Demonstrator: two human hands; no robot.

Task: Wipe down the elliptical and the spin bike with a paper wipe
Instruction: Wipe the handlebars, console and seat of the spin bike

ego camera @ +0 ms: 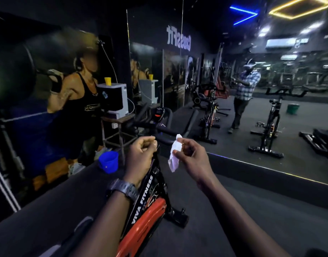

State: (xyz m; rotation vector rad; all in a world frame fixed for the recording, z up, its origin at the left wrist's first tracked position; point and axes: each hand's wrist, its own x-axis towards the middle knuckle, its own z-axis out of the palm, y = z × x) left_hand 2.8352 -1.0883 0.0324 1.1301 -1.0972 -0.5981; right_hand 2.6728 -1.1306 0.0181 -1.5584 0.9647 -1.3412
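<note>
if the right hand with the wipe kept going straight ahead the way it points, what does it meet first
Probably the spin bike's handlebar: the right hand, pinching the paper wipe, points forward and slightly left at it. Depth is unclear from one view.

Spin bike [150,197] frame partly hidden behind forearms.

I'm in a dim gym: spin bike [148,197] below me, wall mirror [270,117], weightlifter mural [72,89].
</note>
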